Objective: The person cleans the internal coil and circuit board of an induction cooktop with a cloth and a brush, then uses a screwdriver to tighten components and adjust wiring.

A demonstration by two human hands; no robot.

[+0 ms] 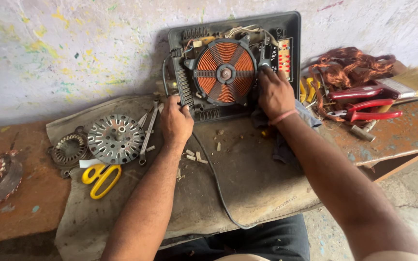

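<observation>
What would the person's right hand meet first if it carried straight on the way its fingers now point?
The right hand points up and away over the opened induction cooker. Its fingertips already rest beside the copper coil, so it would probably meet the cooker's wiring and upper rim first, then the wall; depth is unclear.

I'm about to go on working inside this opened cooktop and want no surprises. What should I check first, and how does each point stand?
1. Left hand steadies the cooktop at its lower left edge: ok.
2. Right hand reaches the parts beside the coil: ok.
3. Cord unplugged: cannot tell, it runs off the bench edge.
4. Cooktop stable: not ok, it stands tilted against the wall.
5. Pliers within reach on the right: ok.
</observation>
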